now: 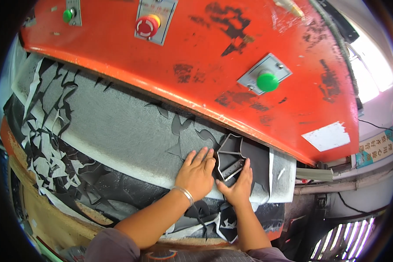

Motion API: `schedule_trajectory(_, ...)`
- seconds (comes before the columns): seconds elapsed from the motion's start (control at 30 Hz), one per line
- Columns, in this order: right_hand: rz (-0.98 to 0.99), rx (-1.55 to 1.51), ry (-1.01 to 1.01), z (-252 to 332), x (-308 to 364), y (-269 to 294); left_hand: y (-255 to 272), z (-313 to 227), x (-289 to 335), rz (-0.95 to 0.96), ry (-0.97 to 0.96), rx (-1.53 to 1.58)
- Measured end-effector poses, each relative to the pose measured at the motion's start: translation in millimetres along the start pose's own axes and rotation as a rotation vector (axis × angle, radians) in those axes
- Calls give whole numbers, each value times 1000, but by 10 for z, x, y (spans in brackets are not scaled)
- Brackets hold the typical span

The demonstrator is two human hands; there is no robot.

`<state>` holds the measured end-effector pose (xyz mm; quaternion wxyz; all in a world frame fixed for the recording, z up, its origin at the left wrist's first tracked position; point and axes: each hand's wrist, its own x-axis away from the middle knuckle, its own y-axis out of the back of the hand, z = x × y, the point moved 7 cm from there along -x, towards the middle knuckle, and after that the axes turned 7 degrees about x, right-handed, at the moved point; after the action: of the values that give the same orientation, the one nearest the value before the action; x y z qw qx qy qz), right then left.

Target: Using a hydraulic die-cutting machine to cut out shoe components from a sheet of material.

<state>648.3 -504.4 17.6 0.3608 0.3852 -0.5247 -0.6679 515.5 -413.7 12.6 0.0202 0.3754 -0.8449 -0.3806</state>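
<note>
A cutting die [229, 153], a curved metal outline with crossbars, rests on dark sheet material [258, 161] at the right end of the pale cutting board [118, 118]. My right hand [237, 188] grips the near end of the die, thumb on its left side and fingers along its right. My left hand [197, 175] lies on the board against the die's left side, fingers stretched out. A silver bangle [184, 194] circles the left wrist. Small dark offcuts [179, 126] lie beyond the left hand.
A red machine beam [196, 65] spans the far side, close above the board. It carries a red stop button [147, 26] and green buttons [267, 81]. Tangled grey and black scraps [48, 161] pile at the left and along the near edge.
</note>
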Motion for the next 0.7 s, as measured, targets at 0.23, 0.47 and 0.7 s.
schedule_trajectory(0.23,-76,-9,-44,242,207,281,436,144,238,-130,36,175)
schedule_trajectory(0.47,-412,-618,26,972,-104,1685,3492,1076,488,-941,39,201)
schedule_trajectory(0.7,-606,-541,46,1597,-764,2184,5200,1353,371,-914,59,34)
